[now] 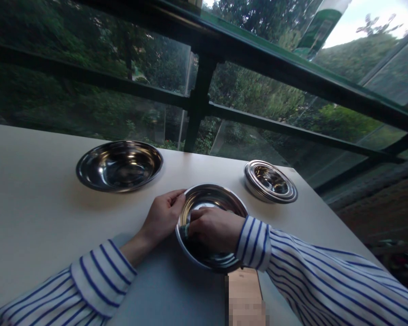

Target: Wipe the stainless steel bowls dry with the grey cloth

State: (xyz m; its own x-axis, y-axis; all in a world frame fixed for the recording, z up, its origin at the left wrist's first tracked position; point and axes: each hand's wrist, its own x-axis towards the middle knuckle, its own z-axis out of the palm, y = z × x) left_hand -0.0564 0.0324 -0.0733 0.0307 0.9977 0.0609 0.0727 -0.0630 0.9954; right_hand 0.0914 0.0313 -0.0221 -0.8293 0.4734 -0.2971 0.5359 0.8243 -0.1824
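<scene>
Left sleeve, blue-and-white striped, is lying across the white table [30, 190] at 7 o'clock. A wide steel basin [119, 165] is sitting empty at 10 o'clock from the centre, well apart from the hands. Left hand [163, 217] is gripping the steel bowl [211, 199] at its 9 o'clock rim, fingers [177, 198] curling narrow over the edge. Bowl is resting on the table at centre, near the front edge. Right hand [214, 228] is pressing down inside it, fingers bent over a small greenish scrap; cannot tell whether they are holding it. A stack of small steel dishes [270, 181] is standing at 2 o'clock.
</scene>
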